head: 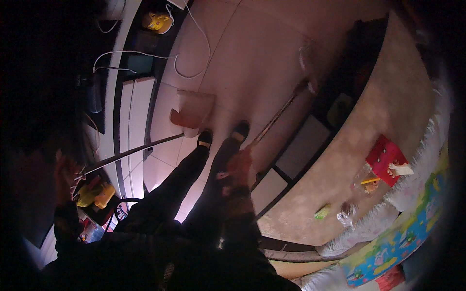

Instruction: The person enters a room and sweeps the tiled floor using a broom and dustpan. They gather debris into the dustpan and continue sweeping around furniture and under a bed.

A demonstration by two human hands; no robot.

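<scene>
My left hand (67,172), at the far left, is closed around the handle of a long-handled dustpan (196,103). The pan rests on the tiled floor just ahead of my feet, its thin pole slanting up to the hand. My right hand (236,165), dim and blurred, grips the stick of a broom (276,120) beside my right leg. The broom's stick runs away from me to the upper right, and its blurred head (308,71) lies near the dark underside of the table.
A long table (327,174) on the right bears a red packet (387,160), crumpled clear plastic (347,215) and a green wrapper (322,211). White drawers (136,123) line the left. A white cable (189,76) loops over the floor; a yellow cap (158,22) sits upper left.
</scene>
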